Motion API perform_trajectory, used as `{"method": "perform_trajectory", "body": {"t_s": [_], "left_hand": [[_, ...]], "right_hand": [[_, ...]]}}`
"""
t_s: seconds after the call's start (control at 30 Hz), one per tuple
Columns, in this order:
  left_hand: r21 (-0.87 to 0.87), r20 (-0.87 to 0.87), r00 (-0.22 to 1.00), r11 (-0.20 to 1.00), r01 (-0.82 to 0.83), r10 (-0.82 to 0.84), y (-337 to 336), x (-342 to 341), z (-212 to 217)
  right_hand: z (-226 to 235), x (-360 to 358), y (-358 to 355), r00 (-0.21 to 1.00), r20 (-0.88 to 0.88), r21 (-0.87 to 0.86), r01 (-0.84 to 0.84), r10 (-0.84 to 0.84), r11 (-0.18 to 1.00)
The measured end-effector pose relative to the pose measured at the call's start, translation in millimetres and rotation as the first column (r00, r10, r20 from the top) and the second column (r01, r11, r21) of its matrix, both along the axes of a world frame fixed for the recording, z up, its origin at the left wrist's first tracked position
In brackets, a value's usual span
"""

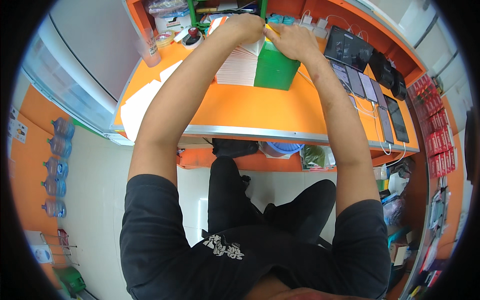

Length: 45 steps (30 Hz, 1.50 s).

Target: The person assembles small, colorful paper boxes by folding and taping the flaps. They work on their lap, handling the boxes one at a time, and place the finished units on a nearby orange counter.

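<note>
Resting on the green block beneath, seemingly to steady it, the right hand is beside the left hand; I cannot tell either's grip.

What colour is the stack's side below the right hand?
The stack's side is green; best in head view.

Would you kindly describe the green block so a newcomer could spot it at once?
Start at the orange desk. Around its middle, the right hand is at the top of the green block. Its green front sets it apart from the pale, layered stack immediately left.
</note>
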State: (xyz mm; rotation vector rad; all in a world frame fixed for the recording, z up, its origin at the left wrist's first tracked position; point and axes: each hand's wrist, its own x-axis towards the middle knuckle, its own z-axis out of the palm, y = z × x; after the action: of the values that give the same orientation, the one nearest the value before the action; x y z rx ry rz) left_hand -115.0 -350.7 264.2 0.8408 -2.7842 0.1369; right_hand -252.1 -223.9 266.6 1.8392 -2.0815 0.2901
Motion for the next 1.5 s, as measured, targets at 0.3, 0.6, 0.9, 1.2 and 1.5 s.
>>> {"method": "perform_trajectory", "body": {"t_s": [0.3, 0.6, 0.9, 1.2, 1.5], "left_hand": [[0.054, -0.231, 0.973, 0.998, 0.025, -0.012, -8.7, 5.6, -77.4], [0.156, -0.130, 0.971, 0.971, -0.180, 0.201, 2.7, 4.6, -75.6], [0.451, -0.286, 0.948, 0.893, 0.003, 0.141, -14.5, 2.0, -96.4], [0.524, -0.782, 0.578, 0.747, 0.409, 0.233, -13.6, 35.8, -75.0], [0.466, 0.198, 0.888, 0.757, -0.458, 0.416, 66.1, 335.5, -77.5]], "right_hand": [[-15.2, -3.2, -6.1, 0.998, -0.053, -0.063, -0.041, 0.038, 0.997], [26.8, 13.6, -22.8, 0.995, 0.068, 0.022, 0.067, -0.068, 0.998], [-5.2, 3.3, -38.5, 0.990, 0.113, -0.145, 0.105, -0.089, 0.984], [0.7, -5.7, -50.3, 0.989, 0.006, 0.094, 0.145, -0.146, 0.985], [9.8, 0.0, -42.3, 0.982, 0.075, 0.133, 0.163, -0.174, 0.978]]}}
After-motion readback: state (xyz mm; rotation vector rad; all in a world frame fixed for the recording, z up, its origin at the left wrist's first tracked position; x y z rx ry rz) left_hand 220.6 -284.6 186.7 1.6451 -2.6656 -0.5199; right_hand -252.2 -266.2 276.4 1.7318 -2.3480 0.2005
